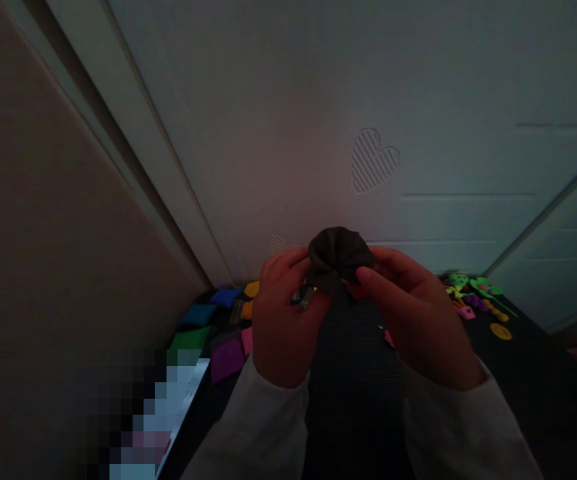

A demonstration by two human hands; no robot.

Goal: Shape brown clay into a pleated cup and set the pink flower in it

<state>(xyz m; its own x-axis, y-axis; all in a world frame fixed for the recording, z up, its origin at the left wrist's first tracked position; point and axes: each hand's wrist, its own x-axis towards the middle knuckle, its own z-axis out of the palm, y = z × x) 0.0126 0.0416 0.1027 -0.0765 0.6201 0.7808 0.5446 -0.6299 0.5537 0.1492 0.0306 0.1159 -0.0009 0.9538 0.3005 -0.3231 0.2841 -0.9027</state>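
Observation:
A dark brown, soft-looking pleated piece (pixel 337 252), perhaps modelling clay, is held up above the dark table. It is rounded, and its folds run together toward the lower middle. My left hand (pixel 284 313) grips its left side, with the fingers behind and the thumb below. On the right edge my right hand (pixel 418 310) pinches it, the thumb tip lying on the front and the fingers behind. Both hands are closed on the same piece. Beneath my right hand a small pink bit (pixel 389 339) lies on the table, partly hidden by the hand.
Several coloured packets, among them a blue one (pixel 225 297) and a purple one (pixel 227 359), lie at left. Small colourful shaped pieces (pixel 476 303) and a yellow disc (pixel 501 331) lie at right. A bright, partly blurred screen (pixel 188 393) is lower left. A white panel (pixel 278 133) with hearts stands behind.

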